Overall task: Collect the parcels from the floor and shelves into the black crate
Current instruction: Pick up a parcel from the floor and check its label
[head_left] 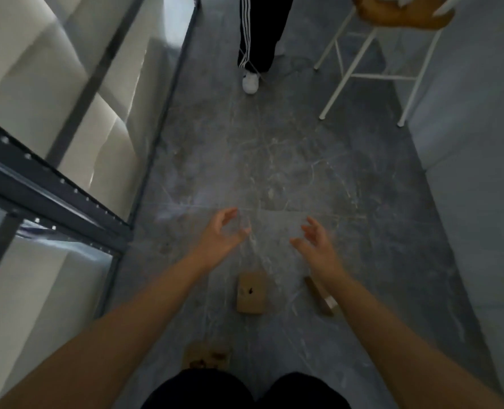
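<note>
The left hand (221, 234) and right hand (315, 240) reach forward with fingers spread, holding nothing, probably ready to take a parcel; the brown parcel (250, 295) lies on the floor (274, 160) at 6 o'clock from them, a thin parcel (321, 305) at its 3 o'clock, a third parcel (208, 357) further toward 6 o'clock; the black crate is not in view; metal shelves (53, 184) stand at 9 o'clock; a white stool (362, 75) at 1 o'clock and a person's leg (259, 33) at 12 o'clock stand ahead.

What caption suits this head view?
Left hand and right hand, both open, reach out near a parcel on the floor.
</note>
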Demonstrator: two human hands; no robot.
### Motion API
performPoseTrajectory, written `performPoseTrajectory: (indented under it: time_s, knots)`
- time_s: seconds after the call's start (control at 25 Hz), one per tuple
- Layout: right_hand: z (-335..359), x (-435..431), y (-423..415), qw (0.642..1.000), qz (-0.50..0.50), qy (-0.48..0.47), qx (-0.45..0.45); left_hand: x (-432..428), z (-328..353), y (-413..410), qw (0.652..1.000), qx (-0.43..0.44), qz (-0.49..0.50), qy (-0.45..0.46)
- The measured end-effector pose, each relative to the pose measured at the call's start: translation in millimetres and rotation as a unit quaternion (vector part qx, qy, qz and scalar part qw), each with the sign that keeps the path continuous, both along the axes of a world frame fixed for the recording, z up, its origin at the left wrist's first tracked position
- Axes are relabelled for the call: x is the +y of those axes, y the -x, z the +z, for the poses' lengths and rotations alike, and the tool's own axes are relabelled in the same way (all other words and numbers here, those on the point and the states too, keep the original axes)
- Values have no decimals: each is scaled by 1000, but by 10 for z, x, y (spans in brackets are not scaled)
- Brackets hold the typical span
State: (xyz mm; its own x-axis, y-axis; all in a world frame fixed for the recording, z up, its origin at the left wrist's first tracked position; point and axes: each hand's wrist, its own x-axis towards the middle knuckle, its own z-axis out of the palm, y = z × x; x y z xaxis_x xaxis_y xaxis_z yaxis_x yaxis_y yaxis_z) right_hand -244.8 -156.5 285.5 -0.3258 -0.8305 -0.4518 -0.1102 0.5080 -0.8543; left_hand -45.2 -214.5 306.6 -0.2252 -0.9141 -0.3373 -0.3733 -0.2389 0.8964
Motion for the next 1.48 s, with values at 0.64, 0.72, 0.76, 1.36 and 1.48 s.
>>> performPoseTrajectory:
  time_s: [0.64,0.72,0.76,1.36,1.48]
  knots:
    - [-3320,138,-430,958,81,-244,-127,451,-3451,374,918,6,116,-379]
    - [-3080,1,-340,974,28,-195,-110,314,-3224,452,935,41,126,-329]
    - [-2888,-94,-274,980,-13,-168,-110,184,-3036,489,943,53,130,-302]
    - [3778,-827,-731,976,-41,90,-194,-683,3727,-248,980,135,-2,-145]
    - [4974,-909,-986,973,26,145,-177,-529,4933,-583,981,172,-46,-84]
